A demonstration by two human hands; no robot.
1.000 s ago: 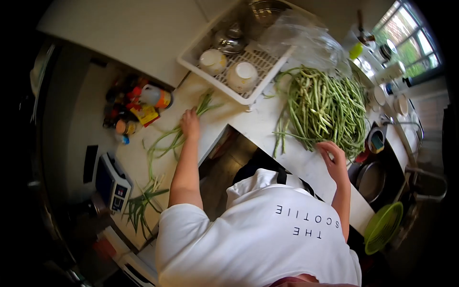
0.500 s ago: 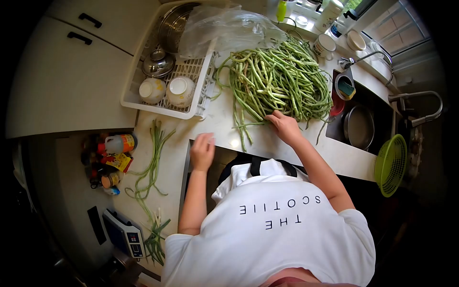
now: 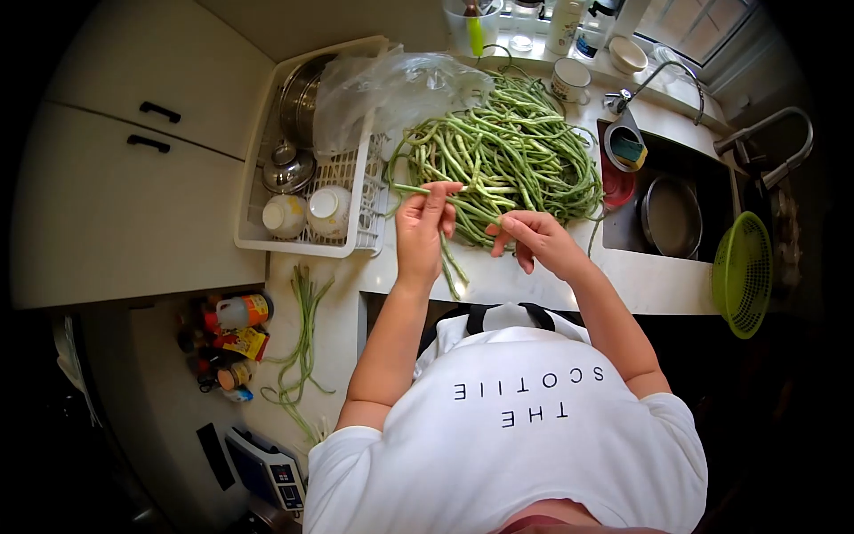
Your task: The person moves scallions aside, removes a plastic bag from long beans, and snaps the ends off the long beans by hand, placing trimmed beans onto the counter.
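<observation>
A large heap of long green beans [image 3: 516, 147] lies on the counter in front of me. At its near left edge, my left hand [image 3: 422, 233] is closed on a long bean [image 3: 407, 188], whose end sticks out to the left of the fingers. My right hand [image 3: 544, 242] is at the heap's near edge, thumb and fingertips pinched on what looks like a bean stretching toward my left hand. Behind the hands, other beans hide where this one runs. A few loose bean ends [image 3: 455, 271] hang down from the heap beside my left wrist.
Left of the heap stands a white dish rack [image 3: 356, 191] with bowls, metal lids and a plastic bag [image 3: 396, 89]. The sink [image 3: 725, 182] holds a metal pan. A green colander [image 3: 743, 276], scallions [image 3: 302, 338], bottles [image 3: 245, 311] and a scale [image 3: 271, 472] sit around.
My left hand has come up from the counter's edge to the heap and closed on a bean. My right hand has stayed near the heap's front edge. The view has shifted slightly.
</observation>
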